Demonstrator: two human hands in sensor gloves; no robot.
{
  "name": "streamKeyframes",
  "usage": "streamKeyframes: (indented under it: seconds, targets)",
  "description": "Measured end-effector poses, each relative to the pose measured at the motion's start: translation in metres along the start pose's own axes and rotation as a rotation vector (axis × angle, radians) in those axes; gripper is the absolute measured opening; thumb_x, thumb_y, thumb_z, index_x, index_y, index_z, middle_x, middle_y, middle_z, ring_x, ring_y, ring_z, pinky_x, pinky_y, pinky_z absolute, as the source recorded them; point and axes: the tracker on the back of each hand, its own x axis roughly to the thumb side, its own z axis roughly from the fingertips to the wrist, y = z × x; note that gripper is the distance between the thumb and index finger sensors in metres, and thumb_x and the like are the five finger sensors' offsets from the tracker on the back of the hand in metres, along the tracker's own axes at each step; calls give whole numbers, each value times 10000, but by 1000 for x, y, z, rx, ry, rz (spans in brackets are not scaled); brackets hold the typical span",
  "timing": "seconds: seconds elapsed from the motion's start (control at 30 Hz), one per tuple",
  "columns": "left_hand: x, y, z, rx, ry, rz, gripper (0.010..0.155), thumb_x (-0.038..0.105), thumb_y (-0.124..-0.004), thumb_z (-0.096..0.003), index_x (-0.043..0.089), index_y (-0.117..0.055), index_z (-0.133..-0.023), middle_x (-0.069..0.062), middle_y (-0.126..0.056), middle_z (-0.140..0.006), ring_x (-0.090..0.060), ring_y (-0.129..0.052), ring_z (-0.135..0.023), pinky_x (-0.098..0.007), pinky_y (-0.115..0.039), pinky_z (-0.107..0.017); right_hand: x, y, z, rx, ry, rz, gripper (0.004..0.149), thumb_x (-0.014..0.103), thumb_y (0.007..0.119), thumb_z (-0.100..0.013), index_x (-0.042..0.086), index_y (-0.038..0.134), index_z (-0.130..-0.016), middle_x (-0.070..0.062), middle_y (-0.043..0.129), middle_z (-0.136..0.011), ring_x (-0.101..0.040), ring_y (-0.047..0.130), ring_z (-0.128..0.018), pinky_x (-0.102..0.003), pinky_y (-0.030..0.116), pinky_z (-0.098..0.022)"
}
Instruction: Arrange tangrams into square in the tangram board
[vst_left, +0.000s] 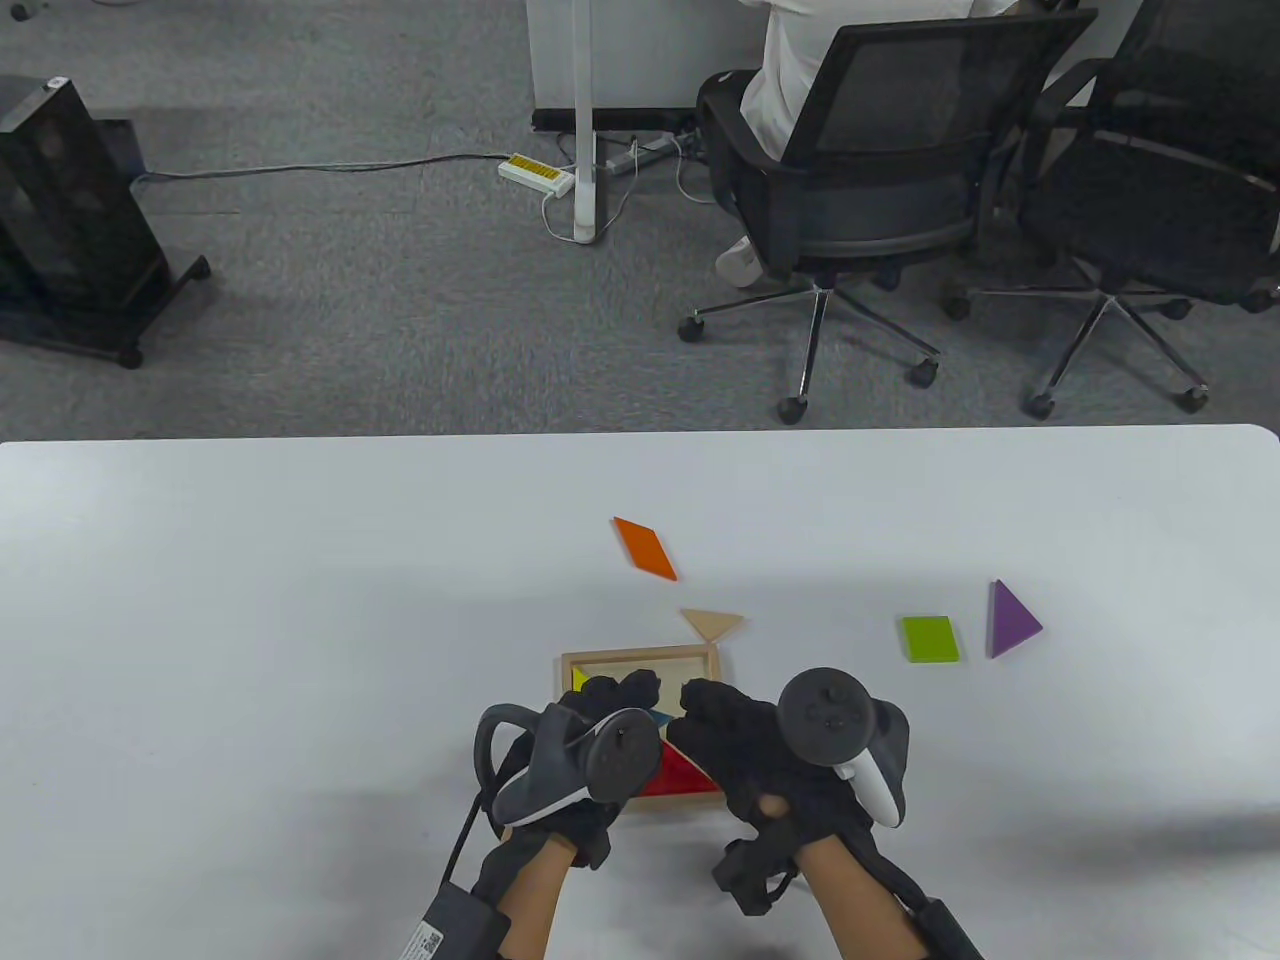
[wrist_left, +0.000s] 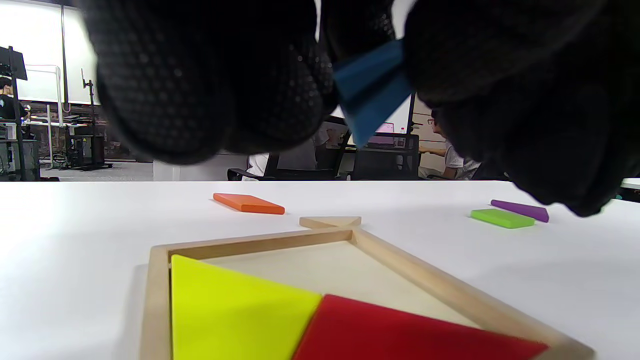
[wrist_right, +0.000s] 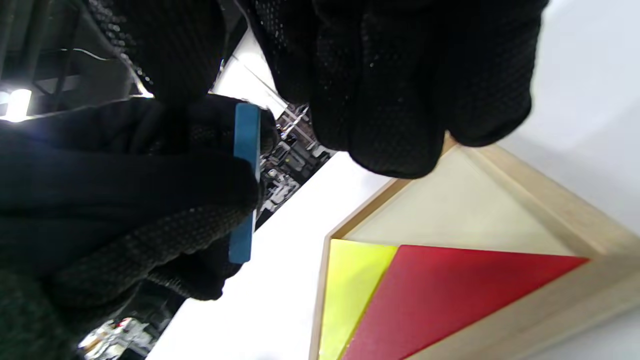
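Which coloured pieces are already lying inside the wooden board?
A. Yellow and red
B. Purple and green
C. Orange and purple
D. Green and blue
A: the yellow triangle and the red triangle lie side by side inside the wooden board; orange, green and purple pieces are out on the table.

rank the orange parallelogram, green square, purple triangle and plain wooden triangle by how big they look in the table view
1. orange parallelogram
2. purple triangle and green square: too alike to separate
3. plain wooden triangle, smallest
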Motion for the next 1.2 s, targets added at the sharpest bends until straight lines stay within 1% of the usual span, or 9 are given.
streamKeyframes:
  seconds: [0.13,0.27,0.4,0.53,0.7,0.83,0.97,1.07,1.2]
  targets:
    - [7,-5,3,-6,-8,-35,629,461,-843,-470,149,-751,-1008,-195,-985,-773,-300,-1093,-463,-396,-1001,-328,1,6,1,24,10,2,648,450,847,-456,-1,802,-919,-195,941,-816,-371,1048,-573,-557,868,-503]
    - [11,-7,4,7,-17,-41,630,466,-842,-470,144,-754,-1004,-193,-989,-763,-296,-1095,-455,-392,-1003,-321,2,10,1,23,19,44,589,415,853,-463,1,837,-881,-173,978,-761,-342,1070,-516,-539,889,-469]
    - [17,-9,6,22,-32,-66,638,477,-836,-472,129,-759,-1000,-183,-997,-749,-284,-1099,-441,-383,-1007,-310,-2,11,0,25,49,16,521,367,853,-473,10,861,-852,-161,997,-723,-324,1077,-483,-530,896,-453]
    - [20,-10,6,27,-41,-91,645,492,-831,-470,117,-765,-990,-170,-1003,-738,-272,-1103,-431,-373,-1011,-301,-4,11,-1,29,51,12,492,338,855,-478,8,868,-844,-165,999,-710,-313,1079,-473,-523,900,-449]
    - [18,-7,7,32,-14,-56,655,510,-837,-468,108,-758,-978,-150,-1002,-735,-261,-1104,-430,-362,-1012,-299,-3,8,-2,1,13,8,473,307,870,-475,3,875,-838,-174,1008,-703,-301,1097,-470,-511,919,-443]
    - [13,-3,6,26,9,-14,624,494,-847,-469,114,-775,-959,-128,-1012,-724,-252,-1112,-421,-353,-1017,-292,0,7,-6,-2,-17,14,463,286,873,-477,0,875,-841,-180,1006,-717,-317,1102,-492,-516,921,-451]
    - [1,2,6,-17,36,114,601,467,-831,-488,106,-775,-965,-141,-1013,-734,-275,-1111,-426,-364,-1013,-295,13,4,-11,33,-80,122,455,268,851,-489,15,857,-868,-189,981,-774,-353,1084,-557,-538,900,-490]
    - [-4,7,7,-30,55,137,615,463,-806,-502,104,-739,-998,-162,-983,-787,-289,-1099,-453,-375,-1002,-314,20,1,-14,50,-110,132,450,256,850,-489,14,860,-868,-193,980,-778,-360,1083,-561,-544,897,-493]
    - [-13,13,10,-18,85,170,630,479,-775,-512,98,-724,-1011,-181,-962,-817,-309,-1089,-479,-390,-993,-333,29,-2,-21,78,-164,248,444,250,848,-486,11,869,-859,-195,989,-762,-351,1088,-542,-542,901,-485]
